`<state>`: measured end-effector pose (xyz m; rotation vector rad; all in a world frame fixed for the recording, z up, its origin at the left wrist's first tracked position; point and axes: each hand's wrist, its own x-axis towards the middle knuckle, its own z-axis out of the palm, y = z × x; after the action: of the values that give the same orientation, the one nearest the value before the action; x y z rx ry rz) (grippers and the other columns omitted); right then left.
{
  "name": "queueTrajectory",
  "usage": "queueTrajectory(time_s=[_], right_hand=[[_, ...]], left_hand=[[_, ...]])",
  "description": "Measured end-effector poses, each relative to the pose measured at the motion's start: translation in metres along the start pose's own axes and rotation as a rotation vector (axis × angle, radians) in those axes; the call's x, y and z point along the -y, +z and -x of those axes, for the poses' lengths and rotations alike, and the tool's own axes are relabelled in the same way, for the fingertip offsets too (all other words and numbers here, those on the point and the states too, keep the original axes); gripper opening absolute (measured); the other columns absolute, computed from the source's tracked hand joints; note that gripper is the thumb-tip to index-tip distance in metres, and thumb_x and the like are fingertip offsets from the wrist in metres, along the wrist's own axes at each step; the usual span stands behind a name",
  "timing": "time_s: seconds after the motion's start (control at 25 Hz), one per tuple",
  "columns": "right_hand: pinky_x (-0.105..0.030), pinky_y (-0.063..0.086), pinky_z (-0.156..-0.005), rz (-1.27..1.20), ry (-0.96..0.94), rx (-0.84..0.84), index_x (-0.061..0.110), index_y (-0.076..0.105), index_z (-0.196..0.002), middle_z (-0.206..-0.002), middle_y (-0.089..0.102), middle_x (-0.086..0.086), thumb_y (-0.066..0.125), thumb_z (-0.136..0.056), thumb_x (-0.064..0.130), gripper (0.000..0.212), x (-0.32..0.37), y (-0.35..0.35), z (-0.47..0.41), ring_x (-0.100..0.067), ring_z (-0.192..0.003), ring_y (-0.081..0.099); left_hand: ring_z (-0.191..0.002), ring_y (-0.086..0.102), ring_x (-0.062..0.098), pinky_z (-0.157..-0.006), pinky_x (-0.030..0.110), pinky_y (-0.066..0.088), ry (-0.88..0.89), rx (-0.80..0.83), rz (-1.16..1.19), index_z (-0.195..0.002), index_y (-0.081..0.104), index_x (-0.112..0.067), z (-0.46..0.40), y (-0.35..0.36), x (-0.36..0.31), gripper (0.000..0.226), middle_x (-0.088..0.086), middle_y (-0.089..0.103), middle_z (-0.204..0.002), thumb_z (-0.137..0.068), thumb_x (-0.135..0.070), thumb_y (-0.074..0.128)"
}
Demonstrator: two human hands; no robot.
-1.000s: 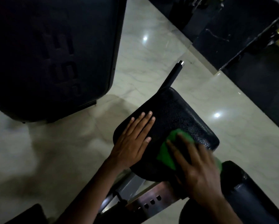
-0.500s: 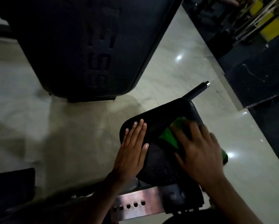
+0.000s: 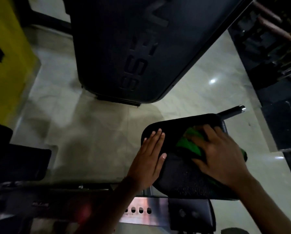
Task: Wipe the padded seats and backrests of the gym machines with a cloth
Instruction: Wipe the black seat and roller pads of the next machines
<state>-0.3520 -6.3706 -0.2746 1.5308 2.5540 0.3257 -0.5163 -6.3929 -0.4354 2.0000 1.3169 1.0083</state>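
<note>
A: What are the hands doing?

B: The right hand [image 3: 220, 154] lies spread over the green cloth [image 3: 190, 144], fingers pressing it flat onto the padded seat [image 3: 180, 174]; I can't tell whether the thumb curls under the fabric. The left hand [image 3: 149, 157] rests flat with straight fingers on the seat's left edge, holding nothing.

A: And where is the cloth exactly?

B: On the far right part of the seat, near the black handle bar [image 3: 232, 111] that sticks out beyond it.

A: What could go wrong?

B: I'd guess the bunched cloth could slide off the right rim, where a fold already hangs over, and drop to the pale floor [image 3: 99, 132]. Pressing only with fingertips may leave streaks.

A: How does the seat look?

B: Black, grainy, rounded corners. The big embossed backrest [image 3: 133, 48] looms beyond.
</note>
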Motion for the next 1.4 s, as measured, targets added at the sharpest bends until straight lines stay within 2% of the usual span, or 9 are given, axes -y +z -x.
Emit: queueTrajectory(time_s=[0.2,0.36,0.52,0.68,0.76,0.92,1.2,1.32,1.4], right_hand=[[-0.042,0.049,-0.071,0.092,-0.028,0.025,0.019,0.064,-0.116,-0.111,0.055,-0.012,0.074,-0.064,0.040,0.056,-0.009,0.011,-0.046,-0.033,-0.088,0.052],[-0.044,0.051,-0.070,0.029,-0.175,0.029,0.019,0.064,-0.114,-0.116,0.053,-0.011,0.063,-0.063,0.047,0.058,-0.018,0.000,-0.003,-0.032,-0.091,0.051],[-0.042,0.051,-0.069,0.020,-0.243,0.072,0.021,0.064,-0.114,-0.111,0.054,-0.010,0.057,-0.071,0.050,0.053,-0.011,0.004,-0.050,-0.032,-0.091,0.054],[-0.038,0.041,-0.088,0.083,-0.288,0.198,0.029,0.049,-0.134,-0.127,0.041,-0.004,0.063,-0.079,0.049,0.060,-0.004,0.011,-0.082,-0.026,-0.114,0.042],[-0.039,0.045,-0.083,0.044,-0.375,0.201,0.026,0.053,-0.130,-0.122,0.044,-0.005,0.067,-0.076,0.046,0.059,-0.022,0.003,-0.069,-0.028,-0.109,0.046],[-0.044,0.053,-0.063,-0.056,-0.517,0.112,0.018,0.065,-0.114,-0.109,0.054,-0.011,0.072,-0.064,0.043,0.056,-0.052,-0.004,-0.052,-0.034,-0.088,0.056],[-0.038,0.041,-0.088,0.086,-0.558,0.243,0.031,0.045,-0.134,-0.127,0.040,-0.003,0.059,-0.083,0.052,0.057,0.010,0.018,-0.110,-0.025,-0.115,0.043],[-0.037,0.043,-0.090,0.047,-0.607,0.308,0.030,0.044,-0.136,-0.132,0.038,0.000,0.060,-0.082,0.051,0.061,-0.018,0.006,-0.097,-0.023,-0.115,0.042],[-0.036,0.042,-0.091,0.035,-0.635,0.290,0.031,0.044,-0.136,-0.135,0.037,0.000,0.060,-0.081,0.051,0.061,-0.030,0.000,-0.087,-0.023,-0.116,0.042]], left_hand=[[-0.147,0.008,0.017,-0.119,0.029,0.006,-0.069,-0.084,0.003,-0.149,0.022,-0.001,0.003,0.009,-0.004,0.059,0.009,0.014,-0.159,-0.102,-0.037,0.019],[-0.145,0.013,0.021,-0.117,0.029,0.014,-0.265,-0.234,0.064,-0.146,0.026,0.003,0.013,0.019,-0.021,0.065,0.017,0.020,-0.156,-0.102,-0.044,0.021],[-0.138,0.023,0.021,-0.115,0.022,0.017,-0.397,-0.417,0.088,-0.142,0.034,0.006,0.014,0.032,-0.029,0.068,0.019,0.030,-0.149,-0.101,-0.047,0.024],[-0.138,0.029,0.028,-0.114,0.039,0.026,-0.520,-0.485,0.036,-0.140,0.037,0.007,0.017,0.045,-0.049,0.075,0.025,0.034,-0.147,-0.099,-0.052,0.015],[-0.133,0.039,0.036,-0.110,0.046,0.032,-0.597,-0.485,-0.023,-0.137,0.041,0.008,0.018,0.049,-0.064,0.074,0.027,0.040,-0.143,-0.100,-0.049,0.012],[-0.123,0.050,0.040,-0.107,0.037,0.024,-0.739,-0.490,-0.045,-0.131,0.048,0.009,0.014,0.055,-0.094,0.066,0.028,0.049,-0.135,-0.103,-0.039,0.012],[-0.112,0.060,0.039,-0.102,0.037,0.036,-0.930,-0.396,-0.073,-0.121,0.057,0.010,0.009,0.050,-0.108,0.073,0.028,0.058,-0.124,-0.103,-0.041,0.008],[-0.109,0.061,0.039,-0.086,0.050,0.049,-1.038,-0.302,0.000,-0.118,0.059,0.011,0.010,0.052,-0.116,0.077,0.028,0.060,-0.121,-0.102,-0.043,0.007],[-0.104,0.065,0.036,-0.076,0.048,0.054,-1.064,-0.203,0.023,-0.113,0.063,0.010,0.013,0.055,-0.118,0.077,0.027,0.063,-0.116,-0.103,-0.041,0.006]])
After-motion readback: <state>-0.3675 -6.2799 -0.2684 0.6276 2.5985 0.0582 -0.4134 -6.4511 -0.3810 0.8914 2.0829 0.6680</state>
